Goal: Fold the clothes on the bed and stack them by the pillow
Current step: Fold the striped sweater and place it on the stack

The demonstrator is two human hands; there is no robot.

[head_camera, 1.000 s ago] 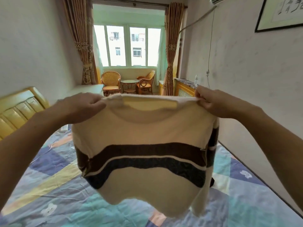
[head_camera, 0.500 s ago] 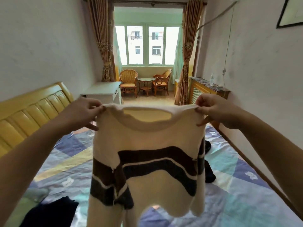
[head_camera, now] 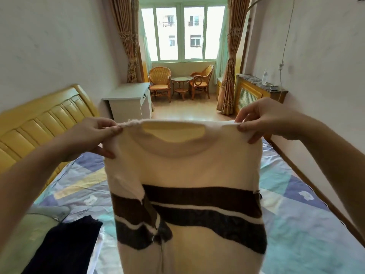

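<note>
A cream sweater with a brown and a dark blue stripe hangs upright in the air over the bed. My left hand pinches its left shoulder, and my right hand pinches its right shoulder. The neckline faces me at the top, and one sleeve lies folded across the front at the lower left. A dark navy garment lies on the bed at the lower left, partly on a green pillow.
The bed has a patchwork sheet and a yellow padded headboard on the left. A white desk stands past the bed's far corner. A wall runs along the bed's right side. Wicker chairs and a small table sit by the window.
The view has tilted down, and the sweater now hangs lower and closer to me. The pillow and the navy garment show more fully at the lower left.
</note>
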